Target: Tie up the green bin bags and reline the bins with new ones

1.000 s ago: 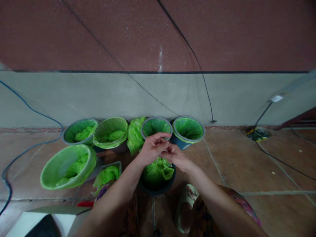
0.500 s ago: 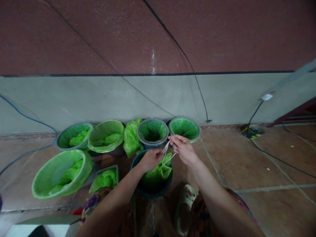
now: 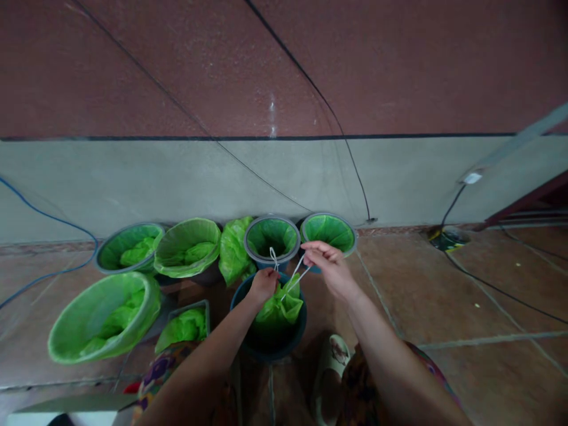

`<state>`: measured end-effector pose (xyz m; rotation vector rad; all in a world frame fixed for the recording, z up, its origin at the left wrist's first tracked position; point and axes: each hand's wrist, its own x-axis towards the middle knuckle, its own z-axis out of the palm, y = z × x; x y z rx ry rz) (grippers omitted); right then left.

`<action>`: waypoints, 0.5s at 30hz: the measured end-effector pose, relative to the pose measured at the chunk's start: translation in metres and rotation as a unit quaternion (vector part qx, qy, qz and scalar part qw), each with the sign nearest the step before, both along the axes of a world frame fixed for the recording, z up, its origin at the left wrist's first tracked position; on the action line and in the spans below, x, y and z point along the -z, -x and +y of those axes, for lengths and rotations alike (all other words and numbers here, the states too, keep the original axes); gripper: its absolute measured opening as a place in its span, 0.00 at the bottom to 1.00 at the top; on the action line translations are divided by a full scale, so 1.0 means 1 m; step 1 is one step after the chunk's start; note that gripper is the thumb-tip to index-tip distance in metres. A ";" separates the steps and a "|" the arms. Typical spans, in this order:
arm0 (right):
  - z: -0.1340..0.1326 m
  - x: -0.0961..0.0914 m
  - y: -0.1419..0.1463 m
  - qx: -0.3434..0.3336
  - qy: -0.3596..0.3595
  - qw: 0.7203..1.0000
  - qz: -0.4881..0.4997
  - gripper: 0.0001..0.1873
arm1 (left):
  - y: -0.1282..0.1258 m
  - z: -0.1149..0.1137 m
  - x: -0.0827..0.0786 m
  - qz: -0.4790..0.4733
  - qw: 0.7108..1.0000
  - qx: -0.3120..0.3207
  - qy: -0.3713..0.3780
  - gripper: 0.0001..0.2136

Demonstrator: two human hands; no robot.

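A green plastic bag [image 3: 280, 312], gathered at its top, sits in a dark blue bucket [image 3: 271, 357] between my feet. White drawstring [image 3: 294, 283] comes up from the gathered neck. My right hand [image 3: 331, 266] pinches a loop of that string above the bucket's right side. Closed at the neck of the bag, my left hand [image 3: 265, 284] grips string too, and a small white loop stands up past its fingertips. Its lower fingers are partly hidden from view.
Behind the bucket, two grey-rimmed bins [image 3: 272, 238] with green liners stand against the wall. More lined bins [image 3: 188, 248] and a crumpled green bag [image 3: 236, 251] are to the left. A blue cable [image 3: 48, 214] and black cord [image 3: 501, 284] lie at the sides.
My hands have drawn apart, the left lower and leftward. The string, bunched between both hands before, now splits into a small loop at the left and a longer one at the right.
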<state>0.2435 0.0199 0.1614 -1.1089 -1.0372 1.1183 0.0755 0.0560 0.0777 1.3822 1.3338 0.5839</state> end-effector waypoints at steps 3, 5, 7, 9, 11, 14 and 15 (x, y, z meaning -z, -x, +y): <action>-0.004 -0.004 0.005 -0.081 -0.013 0.997 0.010 0.14 | -0.003 -0.009 -0.006 0.044 0.984 0.158 -0.069 0.11; -0.003 -0.006 0.008 -0.089 -0.019 0.995 0.033 0.13 | -0.007 -0.018 -0.011 0.053 0.965 0.243 -0.085 0.10; -0.001 -0.006 0.009 -0.084 -0.021 0.995 0.045 0.13 | -0.009 -0.026 -0.014 0.062 0.953 0.284 -0.089 0.07; 0.002 -0.003 0.008 -0.068 -0.011 0.997 0.036 0.16 | -0.010 -0.028 -0.014 0.069 0.952 0.286 -0.091 0.08; 0.005 0.005 0.004 -0.035 0.018 0.999 -0.023 0.23 | -0.009 -0.025 -0.011 0.072 0.962 0.252 -0.080 0.13; 0.006 0.026 -0.003 0.001 0.090 0.966 -0.240 0.31 | -0.005 -0.017 -0.006 0.063 0.981 0.174 -0.057 0.17; 0.005 0.034 -0.004 -0.010 0.108 0.941 -0.321 0.31 | -0.004 -0.014 -0.006 0.056 0.985 0.153 -0.050 0.17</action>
